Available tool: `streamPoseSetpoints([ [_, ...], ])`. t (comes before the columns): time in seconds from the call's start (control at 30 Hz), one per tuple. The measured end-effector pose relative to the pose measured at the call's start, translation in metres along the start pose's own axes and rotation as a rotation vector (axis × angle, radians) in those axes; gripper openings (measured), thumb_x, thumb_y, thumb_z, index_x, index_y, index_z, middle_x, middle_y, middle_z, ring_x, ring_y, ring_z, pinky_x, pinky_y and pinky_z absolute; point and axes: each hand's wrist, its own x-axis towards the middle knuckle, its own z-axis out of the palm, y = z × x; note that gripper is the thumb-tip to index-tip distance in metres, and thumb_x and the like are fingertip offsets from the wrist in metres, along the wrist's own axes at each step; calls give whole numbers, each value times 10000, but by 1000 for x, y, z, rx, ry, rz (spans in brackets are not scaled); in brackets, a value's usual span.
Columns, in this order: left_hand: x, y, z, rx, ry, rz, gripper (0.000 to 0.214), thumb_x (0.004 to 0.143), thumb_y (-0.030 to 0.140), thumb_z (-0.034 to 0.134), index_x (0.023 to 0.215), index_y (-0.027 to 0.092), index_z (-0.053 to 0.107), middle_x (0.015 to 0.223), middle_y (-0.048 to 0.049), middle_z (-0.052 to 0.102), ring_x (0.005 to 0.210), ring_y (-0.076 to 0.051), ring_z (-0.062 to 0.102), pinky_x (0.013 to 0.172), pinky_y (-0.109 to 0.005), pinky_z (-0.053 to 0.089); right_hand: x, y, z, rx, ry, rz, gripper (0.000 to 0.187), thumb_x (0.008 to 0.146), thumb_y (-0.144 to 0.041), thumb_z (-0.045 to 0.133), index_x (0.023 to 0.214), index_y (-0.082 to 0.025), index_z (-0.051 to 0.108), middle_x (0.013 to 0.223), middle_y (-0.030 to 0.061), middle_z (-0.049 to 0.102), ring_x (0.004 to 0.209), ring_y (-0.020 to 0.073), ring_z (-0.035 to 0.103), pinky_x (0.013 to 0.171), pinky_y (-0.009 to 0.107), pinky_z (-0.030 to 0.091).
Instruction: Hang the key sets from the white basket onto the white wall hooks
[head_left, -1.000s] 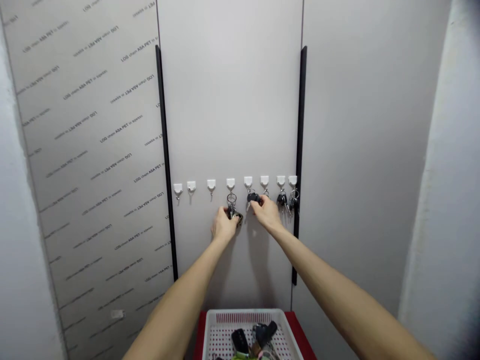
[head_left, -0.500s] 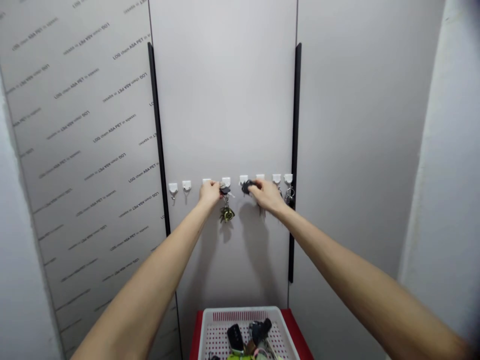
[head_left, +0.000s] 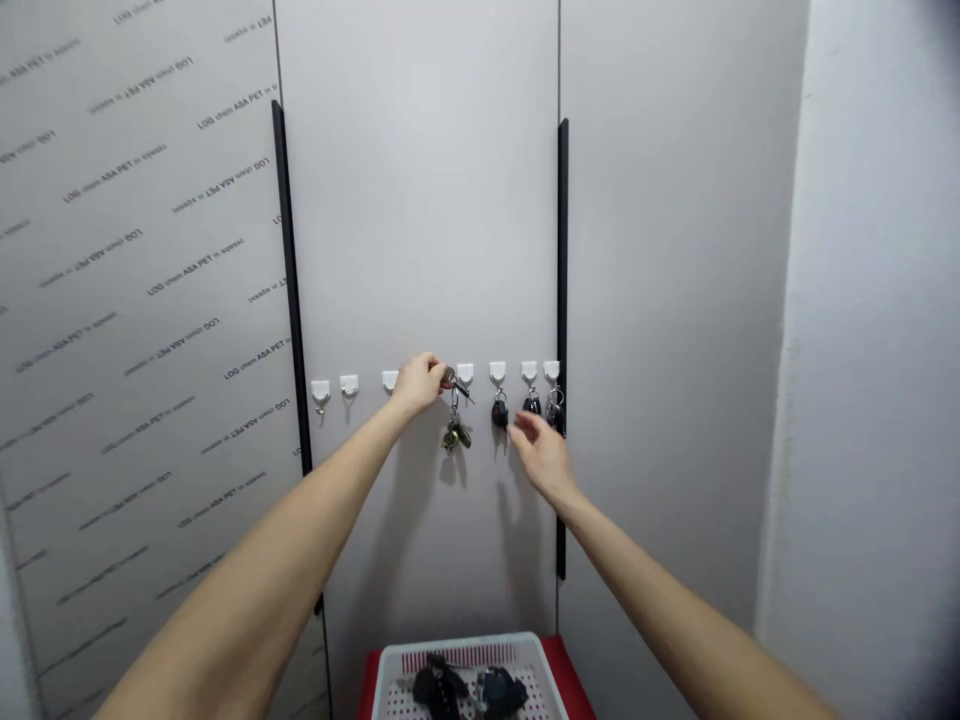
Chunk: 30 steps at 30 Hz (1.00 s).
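My left hand (head_left: 421,383) is closed on a bunch of keys (head_left: 454,432) beside a white hook (head_left: 465,374) on the pale panel. Its ring and brass-coloured pieces dangle below my fingers, and a dark key blade sticks out to the right. Whether the bunch touches a hook is unclear. Lower and to the right, my right hand (head_left: 541,452) has its fingers apart and holds nothing. Just left of its fingertips, a black car key (head_left: 500,413) hangs from another hook (head_left: 498,373). Two more dark key sets (head_left: 532,404) hang behind and above that hand.
Further hooks (head_left: 349,385) continue leftward in the row. Long black handles (head_left: 289,290) run down both sides of the panel. Below, a white perforated basket (head_left: 459,643) with several dark keys (head_left: 439,688) rests on a red surface (head_left: 574,680).
My right hand has let go of the dark key fob and moved down and right. My left hand still holds its bunch by the hooks. The view has shifted slightly.
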Motion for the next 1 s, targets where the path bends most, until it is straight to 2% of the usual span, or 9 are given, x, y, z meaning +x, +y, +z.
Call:
streamPoseSetpoints([
  [0.1, -11, 8, 1, -303, -83, 12, 95, 677, 182, 357, 609, 140, 407, 593, 4, 535, 558, -83, 540, 506, -191, 409, 32, -13, 1, -82, 52, -15, 425, 612, -317, 450, 992, -125, 459, 860, 83, 555, 753, 148, 508, 704, 267, 371],
  [0.23, -44, 5, 10, -342, -240, -61, 84, 665, 137, 367, 584, 134, 388, 519, 21, 506, 500, -69, 518, 467, -167, 384, 38, -11, 9, -134, -2, 60, 341, 610, -290, 428, 899, -126, 503, 670, 47, 567, 620, 141, 513, 611, 260, 387],
  [0.4, -124, -43, 36, -236, -561, -145, 76, 660, 155, 349, 599, 139, 391, 520, 15, 509, 489, -70, 479, 480, -176, 362, 48, -18, -1, -33, 112, 39, 308, 602, -270, 402, 851, -135, 524, 678, 35, 567, 610, 122, 508, 583, 232, 389],
  [0.5, -175, -77, 53, -60, -654, -117, 124, 663, 189, 341, 598, 138, 434, 582, 8, 523, 556, -78, 457, 532, -183, 343, 67, -34, -12, -8, 123, -13, 275, 602, -251, 400, 811, -146, 544, 733, 33, 573, 658, 113, 505, 618, 229, 385],
  [0.63, -220, -116, 62, 119, -723, -174, 153, 660, 203, 336, 621, 143, 471, 622, 10, 514, 600, -88, 427, 566, -188, 319, 64, -44, -21, 16, -111, -52, 254, 597, -217, 404, 799, -154, 546, 738, 20, 573, 629, 93, 500, 599, 224, 389],
  [0.8, -246, -161, 58, 166, -699, -303, 118, 638, 159, 340, 616, 139, 454, 644, -8, 502, 648, -101, 430, 609, -185, 326, -34, -6, -7, 47, -647, -60, 235, 607, -176, 404, 787, -130, 547, 703, 31, 581, 601, 92, 509, 589, 221, 398],
  [0.87, -256, -176, 56, 136, -647, -323, 105, 617, 126, 348, 637, 143, 450, 662, -9, 506, 663, -102, 439, 628, -181, 335, -68, 13, -1, 3, -789, -58, 243, 605, -188, 424, 803, -131, 554, 721, 43, 582, 625, 108, 514, 611, 239, 400],
  [0.93, -265, -187, 54, 87, -573, -327, 124, 607, 118, 360, 681, 153, 453, 694, -9, 514, 671, -101, 451, 636, -173, 345, -73, 24, -3, -61, -683, -85, 313, 606, -232, 454, 898, -145, 525, 797, 59, 569, 693, 130, 509, 665, 270, 389],
  [1.0, -273, -193, 53, 59, -508, -332, 133, 621, 141, 363, 713, 161, 457, 702, -9, 521, 649, -97, 464, 616, -163, 358, -50, 25, -13, -118, -339, -93, 365, 617, -279, 455, 957, -150, 484, 903, 79, 523, 804, 151, 476, 735, 295, 358],
])
